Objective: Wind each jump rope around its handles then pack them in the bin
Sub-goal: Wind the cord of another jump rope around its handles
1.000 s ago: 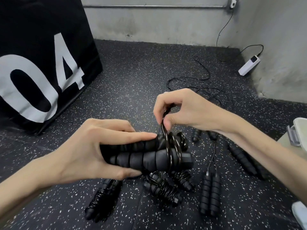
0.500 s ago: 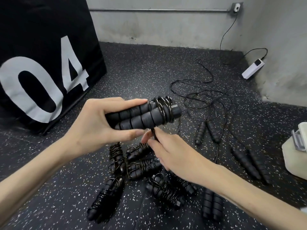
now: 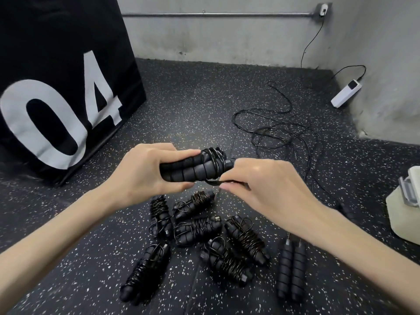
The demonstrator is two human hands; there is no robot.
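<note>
My left hand (image 3: 145, 173) grips a pair of black ribbed jump rope handles (image 3: 193, 170) held side by side above the floor, with a few turns of thin black cord around their right end. Just right of the handles, my right hand (image 3: 261, 189) pinches the cord (image 3: 214, 182) under that end. Below my hands lie several wound jump ropes (image 3: 197, 228) on the speckled floor. An unwound pair of handles (image 3: 291, 271) lies to the right, and loose cord (image 3: 284, 133) trails across the floor behind.
A large black box marked "04" (image 3: 63, 87) stands at the left. A white bin corner (image 3: 406, 201) shows at the right edge. A white power strip (image 3: 345, 93) with cables lies by the grey wall at the back right.
My right hand moved from below the handles up to their right end, drawing the cord around. The left hand kept its grip on the handles, which now sit a little lower in view.
</note>
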